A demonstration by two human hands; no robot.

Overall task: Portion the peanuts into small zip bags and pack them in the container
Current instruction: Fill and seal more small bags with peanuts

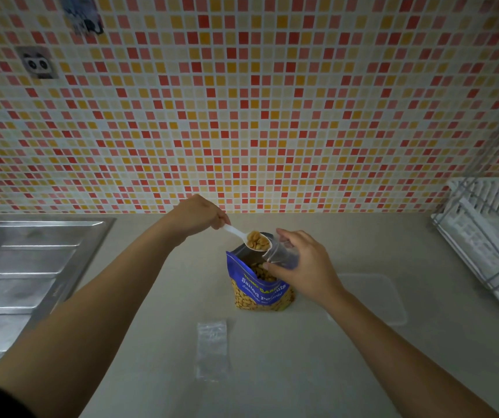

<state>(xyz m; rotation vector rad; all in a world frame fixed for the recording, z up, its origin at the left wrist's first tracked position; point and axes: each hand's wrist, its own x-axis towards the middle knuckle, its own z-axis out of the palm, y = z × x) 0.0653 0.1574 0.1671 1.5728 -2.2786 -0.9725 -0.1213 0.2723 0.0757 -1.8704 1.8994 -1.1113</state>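
A blue bag of salted peanuts (260, 289) stands open in the middle of the counter. My left hand (198, 215) pinches the handle of a white plastic spoon (240, 233) heaped with peanuts, held just above the bag's mouth. My right hand (302, 263) grips a small clear zip bag (279, 251), its opening turned toward the spoon. Another empty zip bag (212, 348) lies flat on the counter nearer to me. A clear shallow container (390, 300) sits to the right of the peanut bag, partly behind my right forearm.
A steel sink with its drainboard (25, 282) takes up the left side. A white dish rack (489, 236) stands at the far right. A mosaic tiled wall (242, 101) rises behind the beige counter (272, 372).
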